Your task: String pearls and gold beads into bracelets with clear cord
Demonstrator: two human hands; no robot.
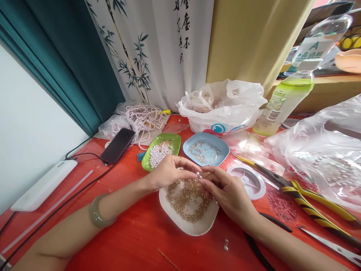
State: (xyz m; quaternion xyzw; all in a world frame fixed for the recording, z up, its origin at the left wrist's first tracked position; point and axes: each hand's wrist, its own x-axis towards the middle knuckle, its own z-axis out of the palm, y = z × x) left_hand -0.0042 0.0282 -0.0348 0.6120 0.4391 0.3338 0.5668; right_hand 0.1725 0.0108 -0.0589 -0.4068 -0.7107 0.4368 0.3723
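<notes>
Both hands meet above a white dish [172, 214] that holds many small gold beads [187, 205]. My left hand [170, 171] is closed in a pinch, thumb and forefinger at a small cluster of pearly beads [199, 175]. From the other side my right hand [222, 186] pinches the same beads, its fingertips nearly touching the left ones. Any thread between the fingers is too fine to make out surely. Just behind stand a green dish [176, 141] with pearl beads [160, 153] and a blue dish [207, 137] with thin metal pins [201, 151].
Pliers [296, 188], scissors [332, 242] and a white spool [251, 184] lie to the right. A bottle [282, 98] and plastic bags [222, 113] stand behind. At left are a phone [117, 146], a power strip [45, 184] and cables; bead strands [143, 116] lie farther back.
</notes>
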